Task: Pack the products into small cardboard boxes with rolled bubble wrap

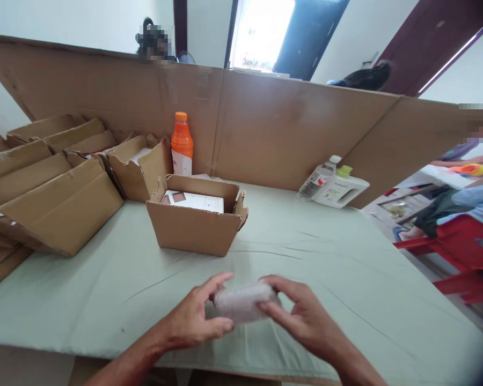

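Looking down from the head camera, both hands meet at the near edge of the table [366,289], which is spread with a pale green cloth. Between them is 1 small bubble-wrap bundle [243,301], whitish and oblong, near the middle of the near edge. Whether it rests on the cloth or hangs just above it, I cannot tell. The left hand [193,319] grasps the bundle's left end, with the thumb low and the fingers arched over the top. The right hand [301,316] grasps the right end the same way, its fingers wrapped across the front.

Farther back, just left of centre, stands an open cardboard box [197,228] with a white card [195,201] lying inside. Behind it is an orange bottle [181,142], upright against the tall cardboard wall [273,128] that runs across the far side. On the left, several open cartons [60,206] are stacked and crowded together. At the far right of the table, a clear bottle [320,179] leans against a white jug [342,188] with a green cap. Past the table's right edge, a seated person [459,206] is on a red chair [467,246].
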Demonstrator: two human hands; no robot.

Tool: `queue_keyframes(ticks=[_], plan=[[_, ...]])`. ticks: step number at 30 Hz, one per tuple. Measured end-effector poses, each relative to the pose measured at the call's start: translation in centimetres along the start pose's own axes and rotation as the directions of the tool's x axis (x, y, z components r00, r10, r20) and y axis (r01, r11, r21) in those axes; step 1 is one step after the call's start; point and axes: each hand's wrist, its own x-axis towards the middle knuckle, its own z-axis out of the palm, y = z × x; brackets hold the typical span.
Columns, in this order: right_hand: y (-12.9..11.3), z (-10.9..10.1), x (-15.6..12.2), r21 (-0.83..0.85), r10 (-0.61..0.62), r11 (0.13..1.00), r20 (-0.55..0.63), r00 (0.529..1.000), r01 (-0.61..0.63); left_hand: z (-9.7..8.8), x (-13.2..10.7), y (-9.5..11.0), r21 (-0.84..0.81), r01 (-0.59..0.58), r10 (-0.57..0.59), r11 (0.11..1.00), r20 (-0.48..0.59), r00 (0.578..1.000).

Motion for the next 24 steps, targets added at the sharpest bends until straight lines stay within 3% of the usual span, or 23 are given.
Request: queue_keyframes(ticks=[3, 5, 7, 12, 15, 16, 18, 21, 24], plan=[[-1.4, -3.1, 2.5, 0.142, 0.027, 0.990, -0.250, 0.968, 0.009, -3.5, 1.0, 0.2, -0.196, -0.096, 0.082, 0.976, -0.080, 0.993], [-2.3, -4.8, 5.1, 0.249, 0.052, 0.967, -0.376, 0.925, 0.047, -5.2, 2.0, -0.4, -0.208, -0.083, 0.050, 0.975, -0.159, 0.986], [-3.1, -5.6, 8.2, 0.297, 0.051, 0.951, -0.427, 0.903, 0.087, -5.9, 3.0, -1.5, -0.174, -0.029, -0.010, 0.984, -0.220, 0.976], [-3.7, -5.0, 15.7, 0.193, 0.036, 0.981, -0.350, 0.936, 0.035, -5.7, 4.4, -4.3, -0.108, -0.014, -0.019, 0.994, -0.296, 0.955], [-3.7, -4.7, 18.2, -0.188, 0.075, 0.974, -0.254, 0.964, -0.125, -5.6, 4.6, -4.9, -0.101, -0.027, -0.004, 0.994, -0.300, 0.954], [-3.9, -4.6, 18.7, -0.369, 0.098, 0.912, -0.227, 0.969, -0.179, -5.6, 4.7, -4.9, -0.100, -0.025, -0.006, 0.995, -0.296, 0.955], [-5.0, -4.4, 19.4, -0.683, 0.148, 0.691, -0.186, 0.971, -0.236, -5.7, 4.8, -4.9, -0.091, -0.010, -0.017, 0.996, -0.290, 0.957], [-7.1, -3.3, 20.1, -0.889, 0.223, 0.397, -0.147, 0.964, -0.227, -5.8, 5.0, -4.7, -0.061, 0.023, -0.039, 0.998, -0.277, 0.960], [-8.1, -1.6, 20.7, -0.925, 0.267, 0.331, -0.098, 0.959, -0.187, -5.8, 5.2, -4.5, -0.042, 0.037, -0.047, 0.998, -0.258, 0.965]])
